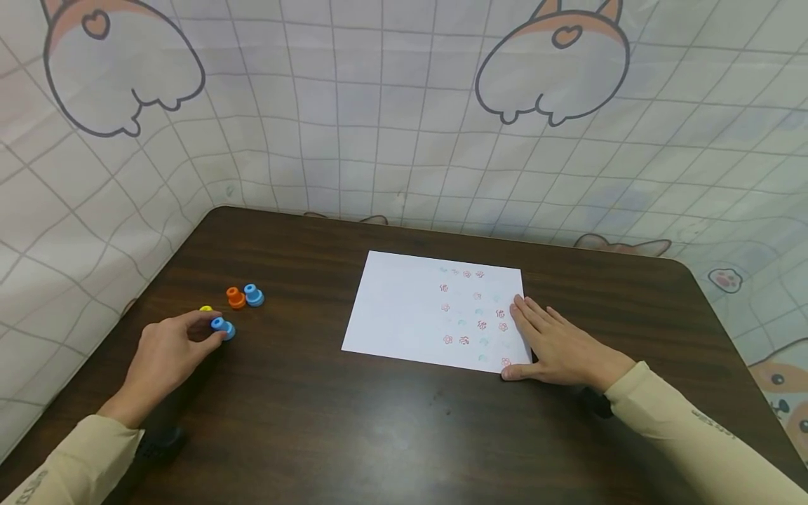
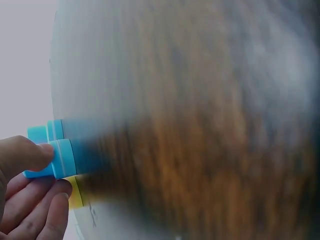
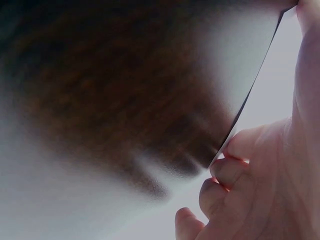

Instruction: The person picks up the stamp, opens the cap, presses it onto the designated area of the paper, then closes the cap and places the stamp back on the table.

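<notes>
At the left of the table, my left hand (image 1: pixel 163 356) pinches a small light-blue toy stamp (image 1: pixel 224 327) between thumb and fingers. The left wrist view shows the thumb on top of this blue stamp (image 2: pixel 64 159). Just beyond the fingers, a yellow stamp (image 1: pixel 206 308) is mostly hidden by the hand. An orange stamp (image 1: pixel 236 298) and a second blue stamp (image 1: pixel 254 295) stand side by side a little farther back. My right hand (image 1: pixel 558 345) rests with spread, straight fingers on the right edge of a white sheet of paper (image 1: pixel 394 301), which bears red and pale teal prints on its right half.
The dark wood table (image 1: pixel 303 421) has a rounded far edge. Behind it and on both sides hangs a white checked cloth (image 1: pixel 353 126) with cartoon animals. The sheet lies at mid-table, to the right of the stamps.
</notes>
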Available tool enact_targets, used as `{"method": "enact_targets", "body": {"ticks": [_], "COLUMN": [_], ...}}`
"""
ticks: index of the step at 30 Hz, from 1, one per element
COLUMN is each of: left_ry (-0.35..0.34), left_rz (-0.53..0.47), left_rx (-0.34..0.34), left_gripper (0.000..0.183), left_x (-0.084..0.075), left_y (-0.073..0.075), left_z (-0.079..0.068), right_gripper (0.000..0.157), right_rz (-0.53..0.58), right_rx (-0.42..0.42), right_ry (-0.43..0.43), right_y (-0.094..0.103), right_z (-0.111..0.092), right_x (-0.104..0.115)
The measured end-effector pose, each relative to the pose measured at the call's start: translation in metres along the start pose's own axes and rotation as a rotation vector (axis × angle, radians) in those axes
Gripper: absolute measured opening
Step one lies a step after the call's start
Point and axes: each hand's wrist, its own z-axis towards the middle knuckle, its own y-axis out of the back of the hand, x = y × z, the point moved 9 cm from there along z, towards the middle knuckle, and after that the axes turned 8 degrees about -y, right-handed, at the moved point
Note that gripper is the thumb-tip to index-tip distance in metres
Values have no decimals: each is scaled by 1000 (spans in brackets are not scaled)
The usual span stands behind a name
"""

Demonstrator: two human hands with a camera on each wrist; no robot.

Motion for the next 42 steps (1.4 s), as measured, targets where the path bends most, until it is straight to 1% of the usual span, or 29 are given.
{"method": "enact_targets", "body": {"ticks": [6, 10, 18, 22, 25, 28, 33, 36, 39, 42], "left_ry": [-6, -20, -36, -46, -52, -73, -118, -125, -126, -118], "left_rz": [15, 27, 40, 22, 6, -5, -49, -69, -72, -74], "left_rx": [4, -10, -70, -109, -119, -117, -102, -94, -71, -27], "left_gripper": [35, 36, 34, 32, 33, 32, 33, 33, 34, 38], "left_x": [1, -2, -8, -13, -17, -21, -26, -28, -30, -30], "left_y": [3, 8, 20, 28, 32, 34, 31, 29, 27, 23], "left_z": [0, 0, 3, 6, 11, 16, 27, 34, 41, 48], "right_gripper": [123, 123, 123, 122, 122, 122, 124, 124, 124, 124], "right_rz": [2, 1, 4, 3, 3, 8, 11, 14, 17, 21], "right_rx": [-10, -15, -19, -20, -22, -20, -5, -6, -5, -4], "right_ry": [16, 15, 15, 20, 21, 18, 9, 13, 11, 11], "right_y": [1, 1, 2, 2, 2, 1, -1, 0, 1, 2], "right_z": [-1, -1, -2, -2, -1, -1, 1, 1, 0, -1], "right_x": [3, 2, 1, 2, 2, 1, -2, -2, -1, -1]}}
